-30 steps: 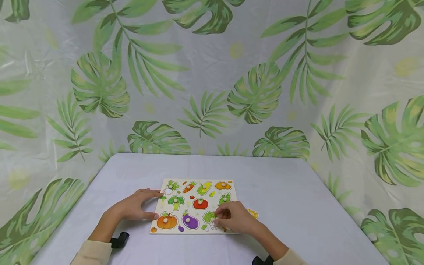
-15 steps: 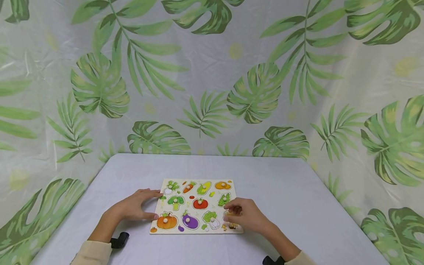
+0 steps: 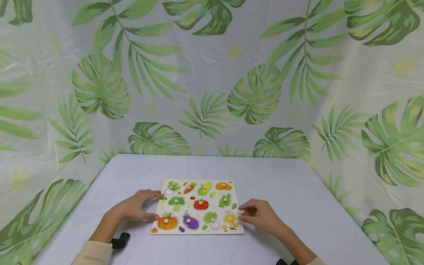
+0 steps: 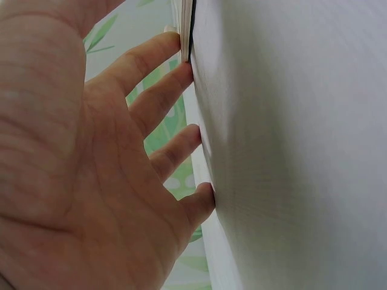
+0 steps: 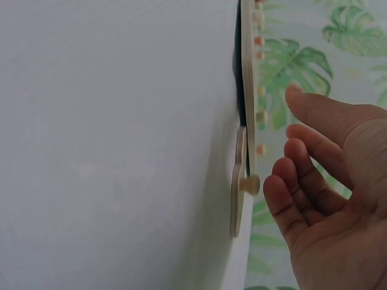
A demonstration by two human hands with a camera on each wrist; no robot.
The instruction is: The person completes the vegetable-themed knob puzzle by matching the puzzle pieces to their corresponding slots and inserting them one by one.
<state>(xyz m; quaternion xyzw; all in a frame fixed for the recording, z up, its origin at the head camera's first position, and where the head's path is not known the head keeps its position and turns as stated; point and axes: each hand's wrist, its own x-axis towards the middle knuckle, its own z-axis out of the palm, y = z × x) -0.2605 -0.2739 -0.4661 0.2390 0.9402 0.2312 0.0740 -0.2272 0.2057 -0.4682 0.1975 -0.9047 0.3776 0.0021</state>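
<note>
A vegetable knob puzzle board (image 3: 195, 232) lies flat on the white table. Several pieces with knobs sit in it, including a tomato (image 3: 201, 204), an eggplant (image 3: 191, 222) and a Chinese cabbage (image 3: 212, 221). The mushroom spot (image 3: 230, 220) at its lower right shows no knob. My left hand (image 3: 132, 207) rests at the board's left side, fingers spread, thumb and fingertip touching the edge. My right hand (image 3: 260, 216) hovers by the right edge, fingers loosely bent, holding nothing. Below it, a loose knobbed piece (image 5: 238, 205) lies beside the board in the right wrist view; the hand hides it in the head view.
White cloth covers the table (image 3: 314, 206), which stretches behind the board and to both sides. A leaf-print curtain (image 3: 212, 81) hangs around the back and sides.
My right hand has left the Chinese cabbage piece and moved right, past the mushroom spot, to beyond the board's right edge. The left hand has stayed in place.
</note>
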